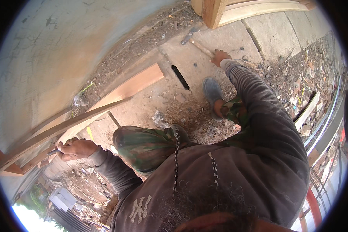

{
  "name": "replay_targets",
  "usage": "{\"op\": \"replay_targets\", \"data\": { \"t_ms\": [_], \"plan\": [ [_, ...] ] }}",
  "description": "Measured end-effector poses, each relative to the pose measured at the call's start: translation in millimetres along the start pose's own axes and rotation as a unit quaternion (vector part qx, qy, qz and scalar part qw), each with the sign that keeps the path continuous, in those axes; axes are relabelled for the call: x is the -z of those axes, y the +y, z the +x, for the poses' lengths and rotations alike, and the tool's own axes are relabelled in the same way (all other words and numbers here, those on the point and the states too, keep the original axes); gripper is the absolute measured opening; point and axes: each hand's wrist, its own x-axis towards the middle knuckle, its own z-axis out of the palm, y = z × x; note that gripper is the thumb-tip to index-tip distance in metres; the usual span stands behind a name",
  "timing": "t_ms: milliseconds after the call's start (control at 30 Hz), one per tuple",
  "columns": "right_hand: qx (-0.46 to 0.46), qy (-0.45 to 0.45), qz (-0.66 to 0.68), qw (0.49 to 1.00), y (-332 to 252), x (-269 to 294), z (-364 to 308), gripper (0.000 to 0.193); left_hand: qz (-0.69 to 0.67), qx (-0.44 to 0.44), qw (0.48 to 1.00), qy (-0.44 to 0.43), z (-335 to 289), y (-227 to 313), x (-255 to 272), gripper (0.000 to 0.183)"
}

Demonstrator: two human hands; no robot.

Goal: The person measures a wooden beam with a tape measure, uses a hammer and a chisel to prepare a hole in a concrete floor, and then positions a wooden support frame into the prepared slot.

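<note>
My right hand (220,58) reaches far forward and is closed round the end of a wooden-handled hammer (202,48). The hammer lies low over the concrete slabs, its metal head pointing away to the left. On the left, my left hand (76,149) is closed on a short dark rod (53,152), whose tip sticks out past the fingers; the rest is hidden in the grip. Close by that hand, a long narrow wooden strip (65,127) runs up to the right. Beyond it lies a wide, pale plank (131,85) on the ground.
A plastered wall (58,50) rises along the left. Wooden frame pieces (214,13) stand at the far end of the slabs. A dark slot (180,77) opens between slabs ahead of my feet. Rubble (297,83) covers the right side, with long bars beside it.
</note>
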Motion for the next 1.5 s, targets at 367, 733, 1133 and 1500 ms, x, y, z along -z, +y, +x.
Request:
{"op": "replay_targets", "data": {
  "t_ms": [367, 733, 1133, 1500],
  "plan": [
    [-0.027, 0.168, 0.101, 0.980, -7.5, -31.9, 1.5, 0.043, -0.015, 0.236, 0.559, -0.794, -202.5, -103.6, -135.9, 0.024],
    [-0.112, 0.049, 0.652, 0.748, -71.4, -23.8, -119.4, 0.054, 0.189, 0.175, 0.263, -0.930, -343.6, -225.0, -241.7, 0.030],
    [-0.099, 0.045, 0.732, 0.672, -71.4, -80.4, -140.6, 0.034, 0.263, 0.149, 0.209, -0.930, -365.5, -238.5, -242.4, 0.029],
    [-0.068, -0.042, 0.791, 0.606, -67.8, -90.0, -121.9, 0.034, 0.273, 0.149, 0.211, -0.927, -368.2, -248.6, -237.8, 0.028]
  ]
}}
